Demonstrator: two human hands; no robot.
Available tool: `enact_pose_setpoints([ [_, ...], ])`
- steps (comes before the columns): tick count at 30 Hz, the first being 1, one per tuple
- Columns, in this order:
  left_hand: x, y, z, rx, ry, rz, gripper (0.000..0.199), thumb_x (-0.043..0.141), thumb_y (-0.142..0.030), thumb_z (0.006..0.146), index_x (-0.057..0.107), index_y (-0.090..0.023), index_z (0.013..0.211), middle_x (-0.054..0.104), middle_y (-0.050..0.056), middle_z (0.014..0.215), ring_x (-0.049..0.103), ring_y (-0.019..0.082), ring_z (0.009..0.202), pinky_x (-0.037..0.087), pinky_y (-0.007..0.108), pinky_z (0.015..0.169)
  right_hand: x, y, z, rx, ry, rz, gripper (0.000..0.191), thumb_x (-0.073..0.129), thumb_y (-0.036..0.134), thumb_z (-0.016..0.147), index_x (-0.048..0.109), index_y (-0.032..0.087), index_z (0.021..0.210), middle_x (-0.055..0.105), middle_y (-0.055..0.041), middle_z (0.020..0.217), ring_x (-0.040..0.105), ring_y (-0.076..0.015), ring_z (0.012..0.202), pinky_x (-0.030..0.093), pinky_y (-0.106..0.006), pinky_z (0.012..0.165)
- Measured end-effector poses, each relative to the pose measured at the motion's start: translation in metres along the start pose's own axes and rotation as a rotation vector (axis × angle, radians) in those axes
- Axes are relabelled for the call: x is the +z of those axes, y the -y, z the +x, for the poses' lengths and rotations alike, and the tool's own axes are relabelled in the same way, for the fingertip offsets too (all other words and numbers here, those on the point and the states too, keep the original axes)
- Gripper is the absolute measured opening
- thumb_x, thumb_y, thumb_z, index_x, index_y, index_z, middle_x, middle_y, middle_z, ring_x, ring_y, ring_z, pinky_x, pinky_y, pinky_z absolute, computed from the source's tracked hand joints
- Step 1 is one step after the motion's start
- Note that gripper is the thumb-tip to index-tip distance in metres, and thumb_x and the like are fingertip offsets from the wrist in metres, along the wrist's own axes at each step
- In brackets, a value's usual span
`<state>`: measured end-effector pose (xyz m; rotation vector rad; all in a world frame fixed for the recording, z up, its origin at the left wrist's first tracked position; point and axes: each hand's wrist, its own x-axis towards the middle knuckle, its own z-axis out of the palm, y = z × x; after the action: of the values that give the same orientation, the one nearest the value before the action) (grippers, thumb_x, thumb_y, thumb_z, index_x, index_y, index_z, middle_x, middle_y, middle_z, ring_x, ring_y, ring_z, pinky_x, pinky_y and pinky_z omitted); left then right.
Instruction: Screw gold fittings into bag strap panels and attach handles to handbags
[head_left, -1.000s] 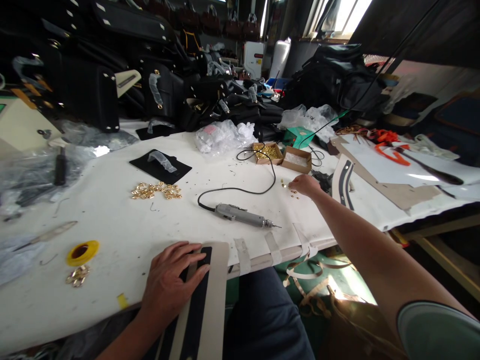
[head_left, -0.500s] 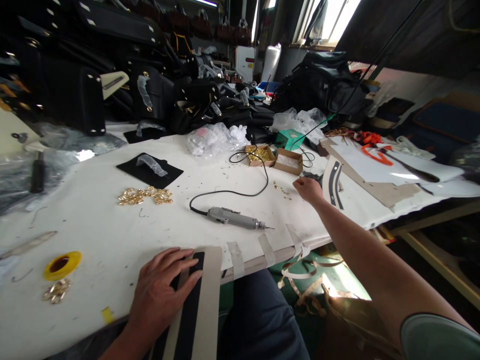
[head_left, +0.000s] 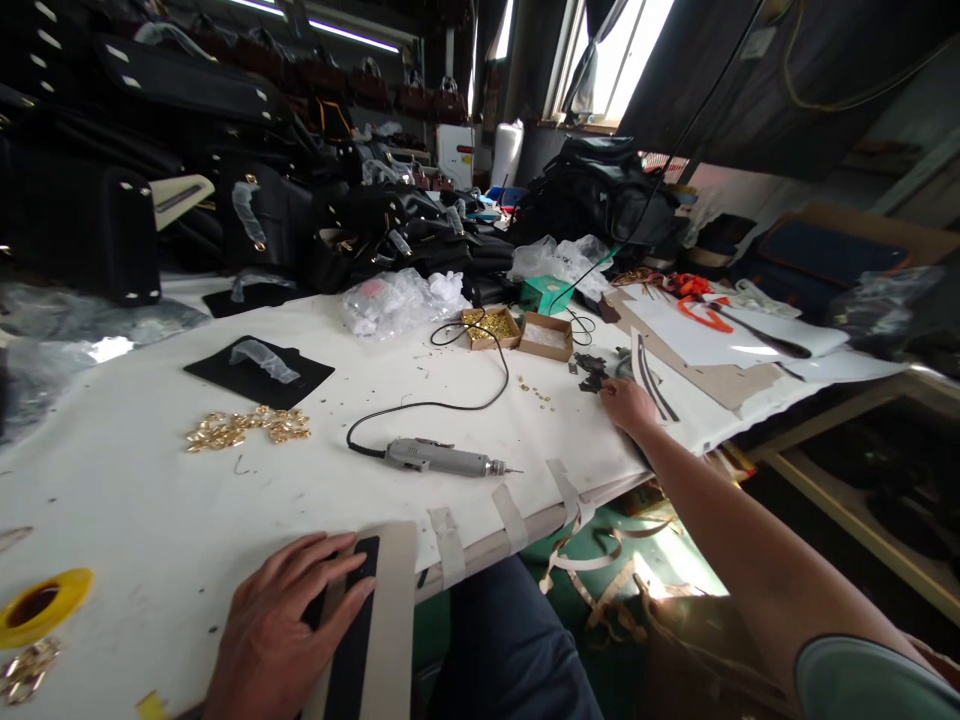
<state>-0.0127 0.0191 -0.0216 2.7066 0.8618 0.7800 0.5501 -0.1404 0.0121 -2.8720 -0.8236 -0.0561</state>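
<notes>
My left hand [head_left: 289, 625] lies with fingers spread on a beige card [head_left: 397, 590] bearing a black strip [head_left: 351, 640], at the table's near edge. Over at the right, my right hand [head_left: 628, 405] is closed, its fingertips curled down at the tabletop; what they hold, if anything, is hidden. Just left of it lie small flat black pieces [head_left: 591, 372]. A curved pale card with dark strips [head_left: 651, 375] leans right behind that hand. Between the hands rests a grey electric screwdriver [head_left: 442, 458], its bit pointing right.
Small gold fittings [head_left: 536, 393] lie loose near a box of gold pieces [head_left: 491, 325] and another small cardboard box [head_left: 546, 338]. Gold clasps [head_left: 247, 427], a black panel [head_left: 259, 372] and yellow tape [head_left: 45, 605] are at left. Black bags [head_left: 262, 215] are heaped behind.
My right hand has moved right and nearer to me, uncovering the small black pieces. My left hand stays on the card. The whole view has shifted.
</notes>
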Motion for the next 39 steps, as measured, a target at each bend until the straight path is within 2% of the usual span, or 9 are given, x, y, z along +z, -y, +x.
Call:
enact_pose_setpoints([
  [9, 0.000, 0.005, 0.000, 0.040, -0.016, -0.008, 0.027, 0.070, -0.058, 0.090, 0.079, -0.036, 0.103, 0.080, 0.001, 0.118, 0.070, 0.031, 0.114, 0.054, 0.048, 0.097, 0.002, -0.012, 0.006, 0.000, -0.055, 0.079, 0.045, 0.050, 0.030, 0.098, 0.071, 0.019, 0.136, 0.072, -0.0136, 0.130, 0.069, -0.0282, 0.113, 0.052, -0.035, 0.091],
  [13, 0.003, 0.012, -0.001, 0.081, -0.013, 0.022, 0.026, 0.072, -0.055, 0.089, 0.079, -0.036, 0.105, 0.081, 0.000, 0.118, 0.070, 0.030, 0.114, 0.055, 0.046, 0.096, -0.001, 0.018, 0.025, -0.118, -0.068, 0.116, 0.041, 0.051, 0.035, 0.100, 0.071, 0.022, 0.134, 0.073, -0.0101, 0.129, 0.070, -0.0248, 0.109, 0.053, -0.033, 0.091],
  [15, 0.004, 0.015, -0.002, 0.103, -0.026, 0.046, 0.027, 0.072, -0.057, 0.089, 0.080, -0.036, 0.104, 0.081, -0.001, 0.118, 0.070, 0.029, 0.114, 0.055, 0.044, 0.094, 0.000, 0.041, 0.038, -0.191, -0.066, 0.121, 0.041, 0.053, 0.037, 0.101, 0.069, 0.024, 0.137, 0.069, -0.0095, 0.137, 0.067, -0.0258, 0.118, 0.053, -0.035, 0.096],
  [18, 0.005, 0.018, -0.003, 0.123, -0.050, 0.077, 0.029, 0.071, -0.060, 0.089, 0.080, -0.035, 0.103, 0.081, -0.002, 0.118, 0.070, 0.028, 0.113, 0.055, 0.044, 0.093, 0.003, 0.073, 0.061, -0.293, -0.038, 0.105, 0.045, 0.061, 0.037, 0.101, 0.063, 0.023, 0.143, 0.061, -0.0120, 0.149, 0.058, -0.0293, 0.134, 0.049, -0.045, 0.109],
  [21, 0.004, 0.017, -0.004, 0.119, -0.038, 0.104, 0.029, 0.071, -0.059, 0.090, 0.080, -0.035, 0.103, 0.081, -0.002, 0.119, 0.070, 0.029, 0.114, 0.054, 0.044, 0.094, 0.007, 0.089, 0.077, -0.356, 0.022, 0.063, 0.042, 0.065, 0.040, 0.102, 0.062, 0.022, 0.139, 0.061, -0.0123, 0.146, 0.059, -0.0288, 0.131, 0.048, -0.054, 0.112],
  [26, 0.003, 0.015, -0.005, 0.103, -0.030, 0.114, 0.029, 0.071, -0.059, 0.090, 0.080, -0.036, 0.103, 0.081, -0.002, 0.118, 0.070, 0.029, 0.115, 0.053, 0.045, 0.095, 0.006, 0.073, 0.074, -0.366, 0.102, -0.014, 0.030, 0.063, 0.041, 0.103, 0.069, 0.020, 0.125, 0.068, -0.0102, 0.132, 0.066, -0.0249, 0.119, 0.052, -0.051, 0.107],
  [32, 0.008, 0.023, -0.008, 0.135, -0.025, 0.105, 0.028, 0.073, -0.059, 0.088, 0.079, -0.037, 0.105, 0.081, -0.003, 0.120, 0.069, 0.029, 0.116, 0.054, 0.046, 0.093, -0.011, 0.042, 0.053, -0.338, 0.145, -0.019, 0.031, 0.060, 0.044, 0.104, 0.075, 0.020, 0.115, 0.076, -0.0075, 0.116, 0.070, -0.0236, 0.105, 0.056, -0.043, 0.096],
  [36, 0.009, 0.027, -0.009, 0.149, -0.014, 0.093, 0.027, 0.074, -0.056, 0.087, 0.079, -0.037, 0.106, 0.080, -0.003, 0.120, 0.069, 0.030, 0.116, 0.055, 0.045, 0.093, -0.019, 0.046, 0.067, -0.298, 0.121, 0.004, 0.032, 0.058, 0.044, 0.105, 0.072, 0.021, 0.123, 0.072, -0.0085, 0.126, 0.068, -0.0244, 0.112, 0.057, -0.043, 0.097],
  [39, 0.007, 0.024, -0.008, 0.142, -0.026, 0.106, 0.027, 0.074, -0.057, 0.088, 0.079, -0.037, 0.106, 0.081, -0.002, 0.120, 0.070, 0.030, 0.115, 0.055, 0.046, 0.092, -0.011, 0.062, 0.087, -0.288, 0.160, 0.005, 0.034, 0.064, 0.042, 0.102, 0.068, 0.020, 0.128, 0.068, -0.0098, 0.132, 0.067, -0.0250, 0.115, 0.057, -0.047, 0.099],
])
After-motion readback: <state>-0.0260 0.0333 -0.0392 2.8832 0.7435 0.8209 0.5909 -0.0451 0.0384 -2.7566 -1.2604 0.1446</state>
